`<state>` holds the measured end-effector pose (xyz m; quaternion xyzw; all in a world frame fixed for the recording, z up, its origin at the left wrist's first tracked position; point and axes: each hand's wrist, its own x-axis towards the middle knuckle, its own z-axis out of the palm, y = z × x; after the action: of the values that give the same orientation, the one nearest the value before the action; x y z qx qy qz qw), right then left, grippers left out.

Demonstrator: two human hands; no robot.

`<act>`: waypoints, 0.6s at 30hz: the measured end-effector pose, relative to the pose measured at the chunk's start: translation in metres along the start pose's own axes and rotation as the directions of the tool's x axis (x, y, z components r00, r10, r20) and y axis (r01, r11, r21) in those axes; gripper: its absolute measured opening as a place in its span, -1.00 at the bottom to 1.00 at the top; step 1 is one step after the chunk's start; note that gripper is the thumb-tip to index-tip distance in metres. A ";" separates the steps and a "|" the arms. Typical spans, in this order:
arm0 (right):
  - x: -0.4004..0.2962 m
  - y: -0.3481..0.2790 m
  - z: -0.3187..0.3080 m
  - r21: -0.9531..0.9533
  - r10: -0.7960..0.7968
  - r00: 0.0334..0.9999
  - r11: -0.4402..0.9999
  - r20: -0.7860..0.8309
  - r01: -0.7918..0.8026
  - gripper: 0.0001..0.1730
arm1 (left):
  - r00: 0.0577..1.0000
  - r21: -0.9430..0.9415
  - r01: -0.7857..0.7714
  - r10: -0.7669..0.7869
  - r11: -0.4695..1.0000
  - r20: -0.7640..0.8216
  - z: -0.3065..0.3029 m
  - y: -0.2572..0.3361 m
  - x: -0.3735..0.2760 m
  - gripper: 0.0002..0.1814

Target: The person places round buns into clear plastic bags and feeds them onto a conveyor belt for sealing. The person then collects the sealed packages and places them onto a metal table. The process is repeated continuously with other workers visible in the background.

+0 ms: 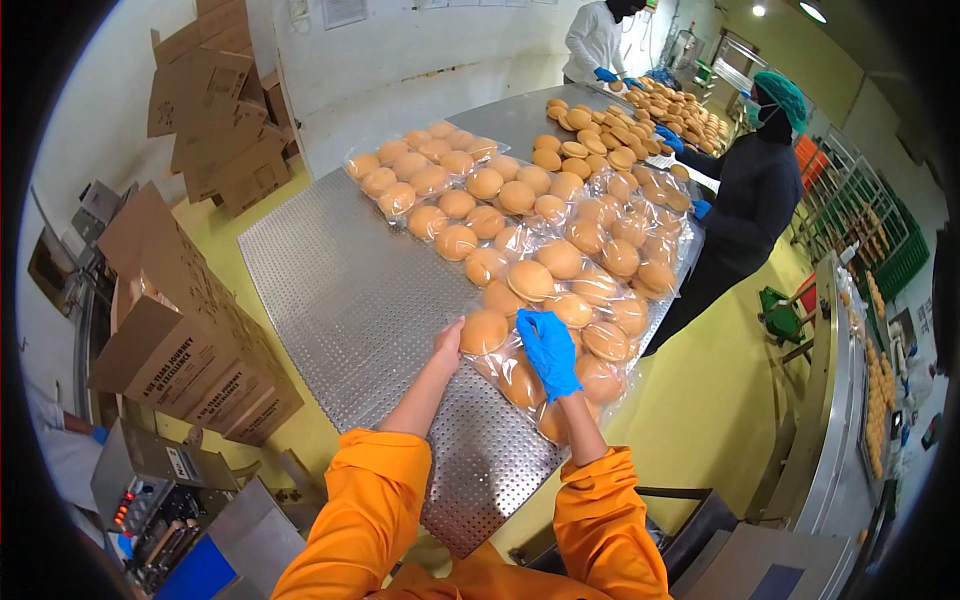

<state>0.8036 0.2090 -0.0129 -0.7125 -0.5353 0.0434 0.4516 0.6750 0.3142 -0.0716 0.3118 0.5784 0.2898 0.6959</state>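
Note:
A clear plastic bag of round golden buns (pixel 523 381) lies at the near end of the perforated metal table (pixel 352 300). My left hand (pixel 450 346), bare, grips the bag's left edge around a bun. In a blue glove, my right hand (pixel 552 352) is curled down onto the top of the same bag; its fingertips are hidden beneath it. Just beyond lie more bagged buns (pixel 559 260), spread flat and overlapping. Another filled bag (pixel 427 166) rests farther off at the table's left edge.
Loose buns (pixel 600 135) are heaped at the far end. A co-worker in dark clothing (pixel 757 180) stands at the right edge, another in white (pixel 592 41) at the back. An open carton (pixel 202 352) stands left, beside a machine (pixel 161 495). A steel counter (pixel 817 397) runs along the right.

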 end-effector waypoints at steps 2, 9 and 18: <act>0.015 -0.008 0.013 -0.069 -0.090 0.992 0.993 0.093 0.096 -0.76 | 0.981 -0.028 -0.179 0.176 0.983 -0.080 -0.012 -0.021 0.034 -0.66; 0.089 0.002 0.081 -0.222 -0.281 0.844 0.883 0.457 0.414 -0.69 | 0.897 0.018 -0.386 0.380 0.922 -0.226 -0.006 -0.012 0.011 -0.82; 0.111 -0.024 0.079 -0.350 -0.196 0.599 0.656 0.776 0.668 -0.58 | 0.909 -0.250 -0.412 0.414 0.876 -0.045 -0.029 -0.005 -0.046 -0.74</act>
<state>0.7905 0.3452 0.0041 -0.5855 -0.8098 0.0061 -0.0383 0.6397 0.2790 -0.0505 0.3376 0.4531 0.5016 0.6551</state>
